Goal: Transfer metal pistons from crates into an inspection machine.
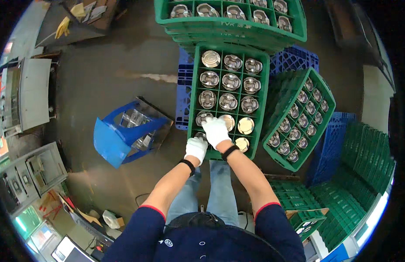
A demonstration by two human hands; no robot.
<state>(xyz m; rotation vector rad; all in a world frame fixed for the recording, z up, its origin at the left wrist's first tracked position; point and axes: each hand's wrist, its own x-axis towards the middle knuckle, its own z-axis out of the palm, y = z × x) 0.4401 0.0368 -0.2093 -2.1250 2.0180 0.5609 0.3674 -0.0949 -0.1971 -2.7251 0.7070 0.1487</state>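
Upper piston [202,117]: left column, green divided crate [264,74]
Right hand [216,131]: gloved, on it; cannot tell grip
Left hand [196,148]: gloved, at lower piston [201,136]; grip hidden
Lettering [237,25]: pale, on stacked crate [202,25]
Emblem [168,243]: white oval, navy shirt [211,236]

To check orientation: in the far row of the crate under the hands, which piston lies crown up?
The leftmost piston: its broad round face shows; the other two pistons show their hollow undersides.
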